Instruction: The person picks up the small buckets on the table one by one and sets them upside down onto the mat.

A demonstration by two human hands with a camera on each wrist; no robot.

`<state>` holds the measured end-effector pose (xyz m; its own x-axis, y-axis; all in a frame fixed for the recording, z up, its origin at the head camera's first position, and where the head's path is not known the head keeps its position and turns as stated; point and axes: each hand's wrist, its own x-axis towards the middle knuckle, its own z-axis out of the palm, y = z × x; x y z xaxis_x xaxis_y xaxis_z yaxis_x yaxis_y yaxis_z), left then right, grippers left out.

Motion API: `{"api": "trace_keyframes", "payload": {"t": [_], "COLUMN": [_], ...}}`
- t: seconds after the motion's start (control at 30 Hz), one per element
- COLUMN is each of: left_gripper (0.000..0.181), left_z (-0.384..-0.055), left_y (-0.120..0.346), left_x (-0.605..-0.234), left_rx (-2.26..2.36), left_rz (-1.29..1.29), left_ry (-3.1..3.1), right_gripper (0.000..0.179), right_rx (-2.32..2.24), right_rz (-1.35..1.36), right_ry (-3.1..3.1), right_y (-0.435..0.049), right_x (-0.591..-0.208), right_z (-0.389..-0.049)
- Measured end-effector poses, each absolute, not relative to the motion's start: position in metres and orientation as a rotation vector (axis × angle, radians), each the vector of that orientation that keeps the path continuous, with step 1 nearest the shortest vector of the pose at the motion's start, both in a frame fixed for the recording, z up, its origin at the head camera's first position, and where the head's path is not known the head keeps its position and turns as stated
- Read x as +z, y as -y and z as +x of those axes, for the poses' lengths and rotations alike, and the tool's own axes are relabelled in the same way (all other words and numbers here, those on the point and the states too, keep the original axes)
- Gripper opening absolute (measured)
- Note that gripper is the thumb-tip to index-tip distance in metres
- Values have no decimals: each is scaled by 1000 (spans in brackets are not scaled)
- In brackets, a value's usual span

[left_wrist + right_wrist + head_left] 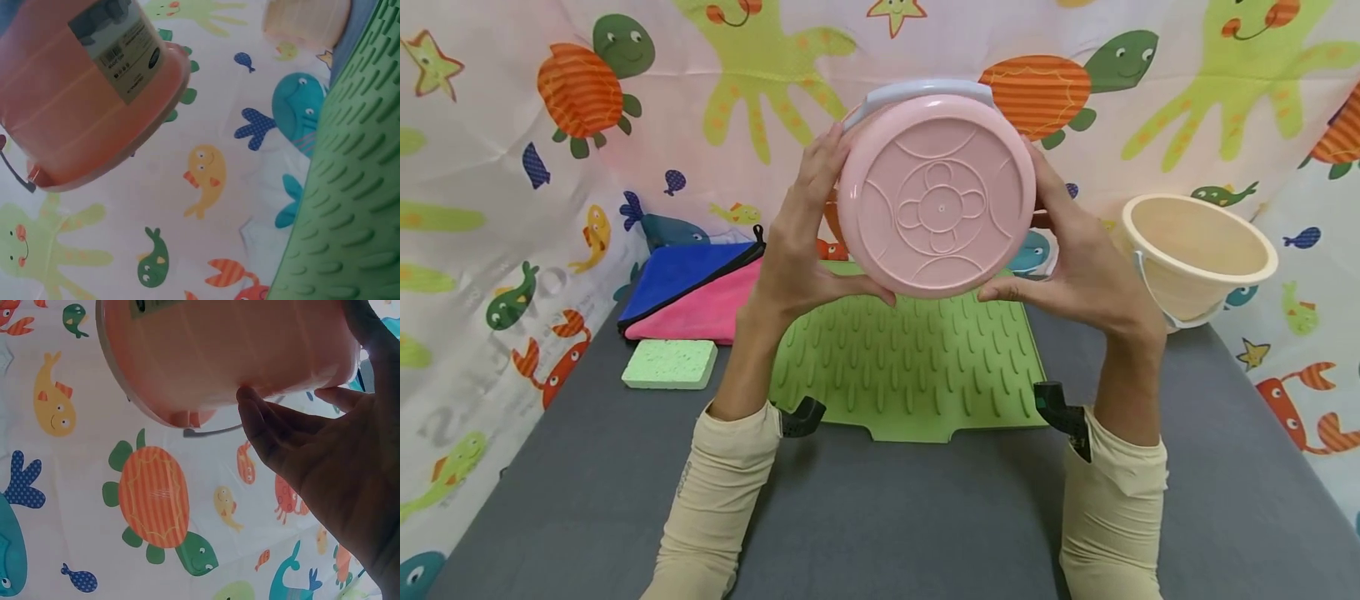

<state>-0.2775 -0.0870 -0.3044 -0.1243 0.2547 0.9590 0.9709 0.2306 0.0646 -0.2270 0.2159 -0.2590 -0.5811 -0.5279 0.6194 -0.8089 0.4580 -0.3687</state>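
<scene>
A pink bucket [942, 204] is held up in front of the patterned backdrop. Its round base, moulded with a flower, faces the head camera, and a pale grey-blue handle [925, 88] arches over its top edge. My left hand [796, 237] grips the bucket's left side, thumb along the lower edge. On the opposite side my right hand [1078, 258] holds it, thumb also low. The left wrist view shows the bucket's wall with a printed label [122, 47] and the wide rim pointing away. Fingers [269, 422] of my right hand press its wall in the right wrist view.
A green ridged mat [910, 358] lies on the grey table [880, 517] beneath the bucket. At the left are a folded blue and pink cloth [700, 292] and a pale green sponge [670, 364]. A cream bucket [1195, 242] stands at the back right.
</scene>
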Motion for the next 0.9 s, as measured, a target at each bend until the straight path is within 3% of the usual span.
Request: {"api": "trace_keyframes", "payload": {"t": [0.13, 0.43, 0.9], "left_gripper": [127, 127, 124], "left_z": [-274, -267, -263], "left_y": [88, 86, 97], "left_x": [-304, -300, -296], "left_rx": [-981, -1024, -1145], "left_rz": [-1131, -997, -1026], "left_ry": [1618, 1758, 1805], "right_gripper": [145, 123, 110], "right_rx": [881, 931, 974], "right_rz": [1100, 1028, 1097], "right_ry": [2307, 2349, 2336], "right_y": [-212, -213, -202], "right_x": [-260, -261, -265], "right_z": [-228, -227, -230]}}
